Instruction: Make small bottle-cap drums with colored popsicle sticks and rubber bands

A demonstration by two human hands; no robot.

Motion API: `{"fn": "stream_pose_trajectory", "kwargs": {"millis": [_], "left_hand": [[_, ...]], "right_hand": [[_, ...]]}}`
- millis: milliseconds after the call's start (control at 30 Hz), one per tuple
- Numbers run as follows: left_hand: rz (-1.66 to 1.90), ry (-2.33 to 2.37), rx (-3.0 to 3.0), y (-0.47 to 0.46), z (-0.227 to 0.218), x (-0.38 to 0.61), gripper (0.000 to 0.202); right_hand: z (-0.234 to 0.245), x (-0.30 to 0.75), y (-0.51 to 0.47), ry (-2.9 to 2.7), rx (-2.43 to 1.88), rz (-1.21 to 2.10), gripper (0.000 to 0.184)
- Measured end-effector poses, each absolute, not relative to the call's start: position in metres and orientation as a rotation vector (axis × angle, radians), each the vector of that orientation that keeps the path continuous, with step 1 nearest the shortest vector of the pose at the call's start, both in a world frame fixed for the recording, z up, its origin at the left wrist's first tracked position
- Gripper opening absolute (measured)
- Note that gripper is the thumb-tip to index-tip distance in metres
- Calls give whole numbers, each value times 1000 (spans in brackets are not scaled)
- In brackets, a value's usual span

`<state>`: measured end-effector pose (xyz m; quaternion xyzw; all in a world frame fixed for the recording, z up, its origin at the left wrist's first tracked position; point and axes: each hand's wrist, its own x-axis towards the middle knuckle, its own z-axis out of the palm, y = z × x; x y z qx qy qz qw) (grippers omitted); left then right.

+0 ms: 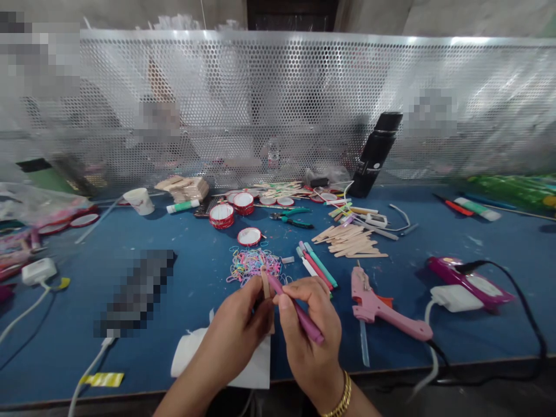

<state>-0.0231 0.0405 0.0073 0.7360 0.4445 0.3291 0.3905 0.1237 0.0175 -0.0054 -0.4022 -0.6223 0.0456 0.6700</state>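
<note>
My left hand pinches a small wooden craft stick upright above a white sheet of paper. My right hand grips a purple marker, its tip touching the stick. Both hands hover near the front edge of the blue table. A heap of coloured rubber bands lies just beyond them, with three markers to its right.
A pink glue gun lies right of my hands, its cable running off the edge. Craft sticks, red-rimmed lids, pliers, a black bottle and a perforated metal screen fill the back. Chargers and cables lie left and right.
</note>
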Motion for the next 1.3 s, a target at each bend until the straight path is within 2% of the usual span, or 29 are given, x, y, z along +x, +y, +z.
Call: {"fn": "stream_pose_trajectory", "kwargs": {"millis": [633,1300], "left_hand": [[875,1115,1837,42,4,-23,9],[861,1141,1878,40,9,-24,14]], "right_hand": [[-8,124,17,-1408,-902,120,9],[-6,124,16,-1461,-881,109,13]]}}
